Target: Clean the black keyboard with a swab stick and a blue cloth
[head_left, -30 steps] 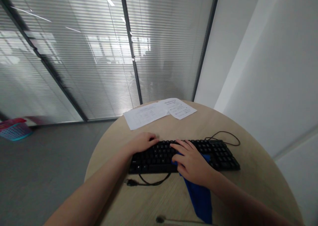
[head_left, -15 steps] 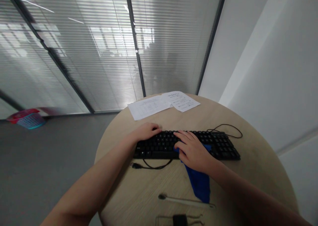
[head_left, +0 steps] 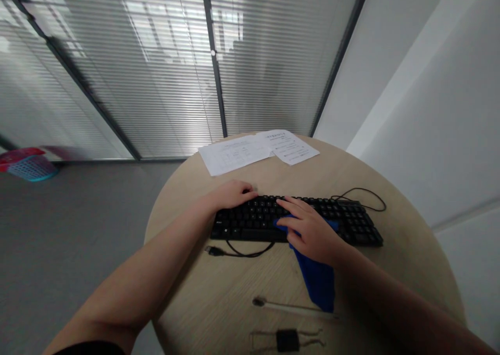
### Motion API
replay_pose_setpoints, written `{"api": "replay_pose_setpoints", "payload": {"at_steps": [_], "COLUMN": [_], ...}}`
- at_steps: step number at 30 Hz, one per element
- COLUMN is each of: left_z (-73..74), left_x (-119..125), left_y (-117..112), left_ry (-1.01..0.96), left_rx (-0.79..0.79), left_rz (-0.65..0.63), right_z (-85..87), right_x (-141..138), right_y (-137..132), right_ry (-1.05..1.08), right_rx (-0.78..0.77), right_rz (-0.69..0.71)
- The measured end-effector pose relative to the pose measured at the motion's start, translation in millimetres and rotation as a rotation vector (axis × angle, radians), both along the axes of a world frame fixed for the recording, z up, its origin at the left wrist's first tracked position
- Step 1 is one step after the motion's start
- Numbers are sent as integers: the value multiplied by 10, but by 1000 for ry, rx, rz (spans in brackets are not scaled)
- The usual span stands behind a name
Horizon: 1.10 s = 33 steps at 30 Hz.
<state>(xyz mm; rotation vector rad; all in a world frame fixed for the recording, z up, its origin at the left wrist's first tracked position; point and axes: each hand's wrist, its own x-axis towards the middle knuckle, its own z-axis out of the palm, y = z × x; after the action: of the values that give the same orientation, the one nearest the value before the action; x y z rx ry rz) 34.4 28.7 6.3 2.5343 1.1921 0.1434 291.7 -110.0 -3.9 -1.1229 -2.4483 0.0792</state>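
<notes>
A black keyboard (head_left: 351, 222) lies across a round wooden table (head_left: 390, 271). My left hand (head_left: 231, 193) rests on the keyboard's far left corner, fingers curled over its edge. My right hand (head_left: 310, 230) lies flat on the middle keys, fingers stretched, pressing a blue cloth (head_left: 318, 279) against them. The cloth hangs off the keyboard's front onto the table toward me.
Two printed sheets (head_left: 238, 154) lie at the table's far edge. The keyboard's cable (head_left: 242, 252) loops in front and another loop (head_left: 367, 199) lies behind. A thin brush-like tool (head_left: 291, 307) and a small black clip-like object (head_left: 288, 340) lie near me. A coloured basket (head_left: 25, 163) stands on the floor at left.
The view has tilted downward, bringing the thin tool and the black object into sight. My right hand with the cloth stays on the middle keys; my left hand has not shifted.
</notes>
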Motion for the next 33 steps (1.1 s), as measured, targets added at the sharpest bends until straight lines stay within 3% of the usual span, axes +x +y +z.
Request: {"api": "replay_pose_setpoints", "payload": {"at_steps": [15,25,33], "left_z": [8,-4,-25], "left_x": [32,35,42], "left_y": [-20,46,-5], "left_ry": [-7,21,2], "left_rx": [23,36,28], "left_rz": [23,7,10], "right_z": [-94,-72,-129], "right_x": [43,58,110], "right_y": [10,74,20], "right_ry": [3,52,3], "right_rx": [82,36,114], "right_rz": [1,26,24]}}
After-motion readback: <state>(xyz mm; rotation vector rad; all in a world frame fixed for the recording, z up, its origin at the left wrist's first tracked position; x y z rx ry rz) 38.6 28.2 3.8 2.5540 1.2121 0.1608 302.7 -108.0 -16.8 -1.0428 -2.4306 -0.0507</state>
